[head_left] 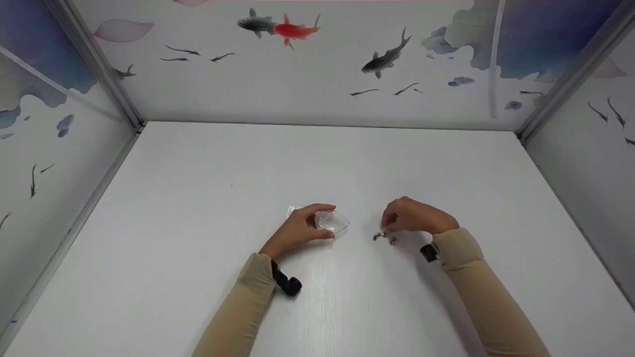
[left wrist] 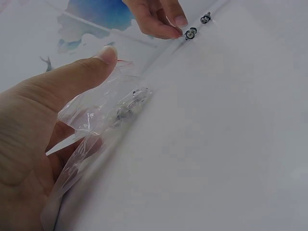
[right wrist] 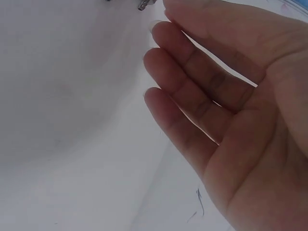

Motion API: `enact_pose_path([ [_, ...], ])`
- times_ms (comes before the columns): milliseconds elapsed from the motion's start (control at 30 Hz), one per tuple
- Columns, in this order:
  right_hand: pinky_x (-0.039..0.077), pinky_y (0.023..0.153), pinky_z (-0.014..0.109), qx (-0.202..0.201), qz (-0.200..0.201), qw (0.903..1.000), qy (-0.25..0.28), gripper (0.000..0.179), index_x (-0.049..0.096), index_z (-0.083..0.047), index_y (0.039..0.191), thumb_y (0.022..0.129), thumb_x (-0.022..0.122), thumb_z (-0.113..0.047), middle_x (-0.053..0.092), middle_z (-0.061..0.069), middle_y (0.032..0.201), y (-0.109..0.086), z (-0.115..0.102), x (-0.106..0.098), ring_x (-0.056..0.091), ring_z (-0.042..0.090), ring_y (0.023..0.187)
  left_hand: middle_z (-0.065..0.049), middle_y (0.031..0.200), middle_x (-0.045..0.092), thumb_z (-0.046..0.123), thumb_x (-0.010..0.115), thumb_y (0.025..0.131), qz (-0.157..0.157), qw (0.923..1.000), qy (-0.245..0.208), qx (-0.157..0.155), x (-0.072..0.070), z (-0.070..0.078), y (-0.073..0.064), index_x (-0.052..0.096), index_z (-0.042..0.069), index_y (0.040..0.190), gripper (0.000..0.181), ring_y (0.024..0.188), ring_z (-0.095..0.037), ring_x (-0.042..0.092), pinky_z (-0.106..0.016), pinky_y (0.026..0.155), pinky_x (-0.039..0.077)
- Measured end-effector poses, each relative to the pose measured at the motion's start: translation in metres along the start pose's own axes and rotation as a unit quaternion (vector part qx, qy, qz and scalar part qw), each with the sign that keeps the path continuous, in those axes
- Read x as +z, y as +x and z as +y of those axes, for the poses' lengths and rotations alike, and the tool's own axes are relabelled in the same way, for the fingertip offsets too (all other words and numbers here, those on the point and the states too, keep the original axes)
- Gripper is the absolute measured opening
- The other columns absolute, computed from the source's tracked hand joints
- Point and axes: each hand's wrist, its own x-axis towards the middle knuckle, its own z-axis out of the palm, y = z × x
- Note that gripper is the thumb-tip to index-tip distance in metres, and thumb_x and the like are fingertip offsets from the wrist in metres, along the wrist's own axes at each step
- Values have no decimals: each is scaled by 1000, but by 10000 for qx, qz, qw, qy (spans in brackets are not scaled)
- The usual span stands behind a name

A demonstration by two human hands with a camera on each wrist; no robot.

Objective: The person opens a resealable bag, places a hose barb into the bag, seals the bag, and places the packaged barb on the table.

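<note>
My left hand (head_left: 299, 228) holds a clear plastic bag (head_left: 335, 221), its thumb and fingers spread around the bag's sides. Through the film, several small silver metal pieces (left wrist: 132, 102) show inside the bag in the left wrist view. To the right, my right hand (head_left: 414, 215) is low over the table, thumb and forefinger close together at a small silver metal fitting (left wrist: 190, 33). Another such fitting (left wrist: 206, 18) lies just beyond it. In the right wrist view the other fingers (right wrist: 180, 108) are loosely bent, and a metal fitting (right wrist: 143, 4) shows at the top edge by the fingertips.
The white table (head_left: 317, 317) has low white walls on its sides, printed with fish and blue washes. A back wall (head_left: 317, 89) with the same print rises at the far edge. Black camera mounts (head_left: 288, 283) sit on both wrists.
</note>
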Motion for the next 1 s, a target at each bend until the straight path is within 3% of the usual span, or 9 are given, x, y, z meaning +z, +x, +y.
enact_pose_path([
  [367,51,79,32,163,-78,9998,92,14,75,-12,95,85,70,-4,69,-1,96,-2,1,4,60,13,88,8,132,58,35,82,75,25,10000,70,-14,0,0,-1,58,21,133,64,102,-13,50,-31,91,41],
  [600,49,79,31,236,-43,9990,369,13,74,-14,92,83,72,-5,69,-3,95,-3,0,4,59,12,87,8,131,59,32,83,75,-2,9999,-139,-80,0,4,0,59,22,132,63,104,-14,52,-32,93,41],
  [800,50,80,31,208,-48,9995,238,13,74,-13,93,84,70,-4,68,-3,97,-2,0,4,59,13,90,4,133,58,25,83,76,13,9997,-187,-131,1,4,0,59,21,133,62,105,-18,52,-33,93,40],
  [1000,51,81,31,187,-77,9998,72,14,75,-14,93,84,70,-4,69,-3,97,0,-1,5,59,13,91,-8,137,56,16,80,78,-87,9995,-252,-147,-4,28,-9,56,9,134,61,112,-27,53,-37,97,40],
])
